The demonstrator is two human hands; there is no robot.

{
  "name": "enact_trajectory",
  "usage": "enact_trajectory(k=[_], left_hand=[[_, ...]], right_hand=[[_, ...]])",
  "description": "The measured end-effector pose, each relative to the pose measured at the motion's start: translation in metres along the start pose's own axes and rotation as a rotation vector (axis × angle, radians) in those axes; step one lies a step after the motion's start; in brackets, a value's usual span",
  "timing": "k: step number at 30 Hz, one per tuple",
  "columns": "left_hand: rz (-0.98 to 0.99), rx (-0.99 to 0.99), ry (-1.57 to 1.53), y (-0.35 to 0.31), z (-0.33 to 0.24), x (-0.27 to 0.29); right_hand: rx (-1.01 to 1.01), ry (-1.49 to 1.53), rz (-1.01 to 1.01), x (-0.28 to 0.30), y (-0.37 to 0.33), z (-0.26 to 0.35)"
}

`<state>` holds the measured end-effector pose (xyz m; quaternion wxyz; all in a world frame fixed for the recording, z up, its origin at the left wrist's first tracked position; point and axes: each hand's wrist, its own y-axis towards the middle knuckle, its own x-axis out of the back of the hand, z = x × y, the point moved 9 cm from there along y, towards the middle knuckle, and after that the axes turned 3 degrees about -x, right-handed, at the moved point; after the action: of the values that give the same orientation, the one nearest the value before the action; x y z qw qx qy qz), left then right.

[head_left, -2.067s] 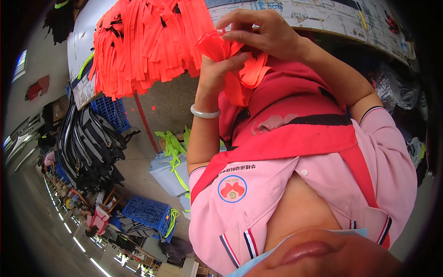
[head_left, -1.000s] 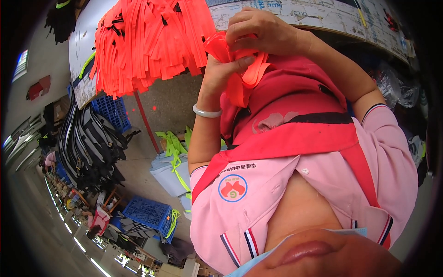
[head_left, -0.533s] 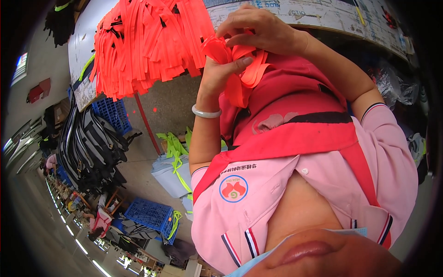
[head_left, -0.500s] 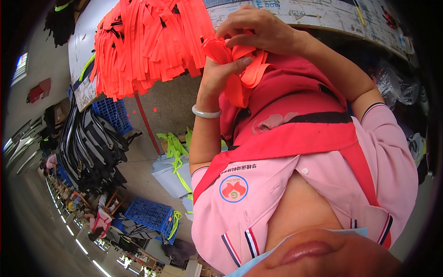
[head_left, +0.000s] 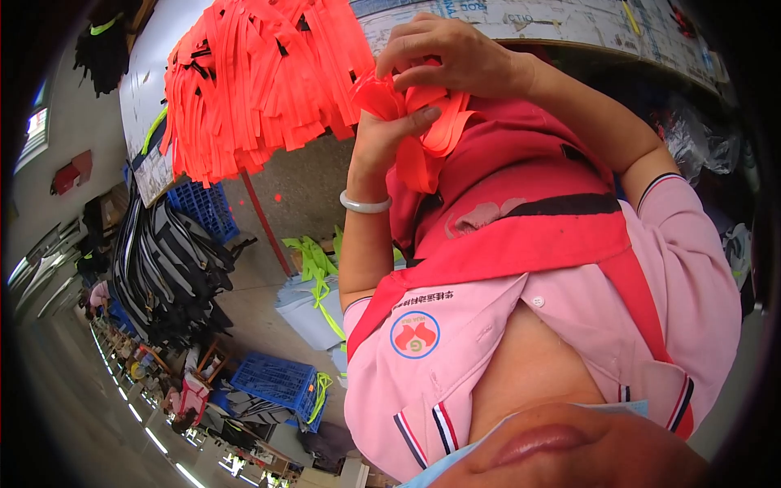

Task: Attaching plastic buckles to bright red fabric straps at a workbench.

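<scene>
The left hand (head_left: 379, 145) clamps the orange strips (head_left: 420, 163) crosswise under its thumb, beside the right hand (head_left: 462, 58), whose fingers curl, pinch unclear.

pink shirt (head_left: 460, 358) | red apron (head_left: 529, 175) | 1 white bangle (head_left: 366, 206) | blue mask (head_left: 455, 459)
</scene>
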<state>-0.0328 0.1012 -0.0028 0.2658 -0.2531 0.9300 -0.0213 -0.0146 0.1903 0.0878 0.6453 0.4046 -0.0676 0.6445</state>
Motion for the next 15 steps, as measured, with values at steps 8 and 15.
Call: enact_trajectory(k=[8, 15], left_hand=[[-0.023, -0.057, 0.005, 0.001, -0.001, -0.002], [0.0, -0.022, 0.191, 0.004, -0.005, 0.007]], right_hand=[[-0.06, 0.133, 0.065, -0.004, 0.004, -0.01], [-0.357, 0.514, -0.104, 0.013, 0.004, -0.031]])
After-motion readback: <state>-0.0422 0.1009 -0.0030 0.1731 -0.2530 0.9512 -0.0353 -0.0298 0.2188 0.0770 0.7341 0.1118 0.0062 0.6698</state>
